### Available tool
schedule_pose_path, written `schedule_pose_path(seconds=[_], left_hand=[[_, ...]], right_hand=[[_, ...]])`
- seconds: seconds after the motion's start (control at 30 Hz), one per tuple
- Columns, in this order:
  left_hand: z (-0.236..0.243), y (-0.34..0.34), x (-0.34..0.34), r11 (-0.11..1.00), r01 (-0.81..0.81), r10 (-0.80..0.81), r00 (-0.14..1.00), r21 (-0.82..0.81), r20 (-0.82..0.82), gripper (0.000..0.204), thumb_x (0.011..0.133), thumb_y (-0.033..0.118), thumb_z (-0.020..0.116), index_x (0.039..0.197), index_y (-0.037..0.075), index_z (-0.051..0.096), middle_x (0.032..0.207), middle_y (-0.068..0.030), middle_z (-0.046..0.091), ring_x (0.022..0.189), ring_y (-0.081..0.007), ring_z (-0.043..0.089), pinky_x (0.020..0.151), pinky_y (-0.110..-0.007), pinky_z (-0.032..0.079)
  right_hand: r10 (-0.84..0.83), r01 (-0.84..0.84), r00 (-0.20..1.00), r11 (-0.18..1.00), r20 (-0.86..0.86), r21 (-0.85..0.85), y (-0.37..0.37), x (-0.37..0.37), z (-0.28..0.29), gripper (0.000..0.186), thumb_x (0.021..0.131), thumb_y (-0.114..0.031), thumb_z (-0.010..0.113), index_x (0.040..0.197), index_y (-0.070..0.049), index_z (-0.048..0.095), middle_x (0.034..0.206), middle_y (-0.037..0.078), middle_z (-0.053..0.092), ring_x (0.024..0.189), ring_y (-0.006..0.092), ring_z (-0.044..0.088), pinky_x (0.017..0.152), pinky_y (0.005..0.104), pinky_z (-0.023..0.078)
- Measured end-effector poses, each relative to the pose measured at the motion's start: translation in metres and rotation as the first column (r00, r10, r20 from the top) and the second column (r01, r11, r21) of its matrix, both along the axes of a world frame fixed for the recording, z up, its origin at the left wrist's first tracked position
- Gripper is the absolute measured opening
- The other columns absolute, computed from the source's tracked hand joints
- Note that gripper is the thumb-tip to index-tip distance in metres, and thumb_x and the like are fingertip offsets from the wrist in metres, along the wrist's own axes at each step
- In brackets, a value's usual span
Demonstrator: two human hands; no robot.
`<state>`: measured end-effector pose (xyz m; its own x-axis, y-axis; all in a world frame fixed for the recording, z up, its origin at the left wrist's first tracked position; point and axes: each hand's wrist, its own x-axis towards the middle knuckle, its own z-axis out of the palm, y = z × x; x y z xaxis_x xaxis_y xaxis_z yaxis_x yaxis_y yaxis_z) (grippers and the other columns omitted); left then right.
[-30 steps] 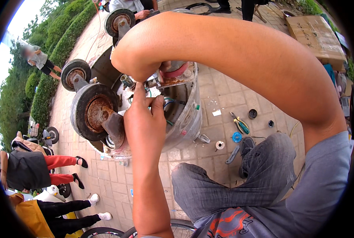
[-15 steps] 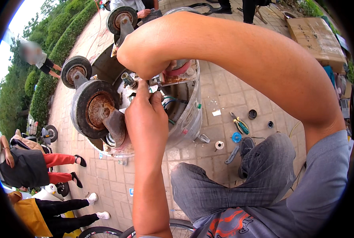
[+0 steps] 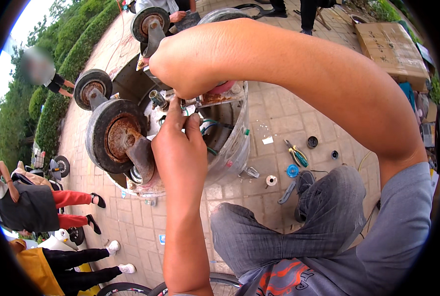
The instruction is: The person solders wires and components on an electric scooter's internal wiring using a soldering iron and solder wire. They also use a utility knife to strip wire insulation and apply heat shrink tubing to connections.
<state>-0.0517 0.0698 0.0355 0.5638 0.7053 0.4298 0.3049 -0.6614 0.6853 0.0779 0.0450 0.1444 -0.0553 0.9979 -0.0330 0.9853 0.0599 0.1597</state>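
While someone in red trousers (image 3: 71, 200) hangs around at the left of the frame, two rusty caster wheels (image 3: 116, 138) stick up off a big round metal drum (image 3: 127, 81), which sits just left of centre. Next along, a brassy fitting (image 3: 157, 99) pokes up inside it. The left hand (image 3: 180, 145) comes up from the bottom, index finger and thumb a bit apart at the tips, right by some small metal parts. The right hand (image 3: 178, 71) bends in just above, fingers curled under; honestly can't tell if either one's clamped on anything. Right of them are greenish wires (image 3: 211, 124) in the drum, then pliers (image 3: 298, 154) on the paving and a cardboard box (image 3: 392, 52), upper right.
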Motion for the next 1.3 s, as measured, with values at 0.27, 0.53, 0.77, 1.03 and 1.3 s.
schedule_pose_path(seconds=[0.27,0.53,0.77,1.03,1.3], left_hand=[[-0.005,0.005,-0.001,0.995,0.004,-0.001,0.999,0.097,-0.033,0.037,0.085,0.004,0.061,0.121,-0.007,0.057,0.089,-0.0283,0.064,0.08,-0.0398,0.066,0.069,-0.039,0.051],[-0.003,0.004,0.0,0.998,0.002,0.004,0.996,0.067,-0.094,0.036,0.086,0.006,0.062,0.119,-0.007,0.059,0.088,-0.0288,0.063,0.08,-0.0413,0.065,0.07,-0.041,0.05],[-0.004,0.005,0.001,0.997,-0.01,0.015,0.998,0.081,-0.067,0.035,0.086,0.006,0.062,0.118,-0.007,0.06,0.088,-0.0286,0.063,0.08,-0.0414,0.065,0.07,-0.042,0.05],[-0.004,0.01,-0.002,0.999,-0.043,0.045,0.995,0.033,-0.084,0.04,0.086,0.002,0.061,0.125,-0.006,0.056,0.094,-0.027,0.067,0.081,-0.0214,0.067,0.076,-0.033,0.05],[-0.006,0.015,-0.002,0.999,-0.043,0.042,0.988,-0.005,-0.149,0.041,0.096,0.003,0.052,0.136,-0.005,0.047,0.119,-0.0105,0.061,0.094,-0.0127,0.055,0.087,-0.026,0.045]], right_hand=[[0.109,-0.106,0.994,0.987,-0.02,0.121,-0.003,0.009,-0.019,0.012,0.064,-0.003,0.067,0.074,0.003,0.069,0.074,0.022,0.068,0.074,0.0326,0.069,0.066,0.0397,0.056],[0.083,-0.08,0.996,0.991,-0.032,0.104,-0.014,0.001,-0.011,0.013,0.062,-0.003,0.069,0.074,0.003,0.069,0.073,0.022,0.067,0.073,0.0329,0.068,0.066,0.0399,0.055],[0.043,-0.027,0.993,0.99,-0.108,0.141,-0.019,0.012,-0.012,0.01,0.068,-0.004,0.065,0.076,0.002,0.068,0.072,0.021,0.066,0.068,0.0346,0.066,0.063,0.0409,0.054],[0.044,0.398,0.531,0.869,-0.846,0.295,-0.157,0.07,-0.06,0.02,0.089,-0.016,0.061,0.095,0.002,0.069,0.073,0.009,0.065,0.059,0.0134,0.06,0.054,0.0309,0.051],[-0.165,0.872,-0.482,0.003,-0.86,-0.49,-0.39,0.108,-0.385,0.018,0.09,-0.015,0.059,0.091,0.003,0.063,0.076,0.01,0.065,0.055,0.0163,0.061,0.049,0.03,0.051]])
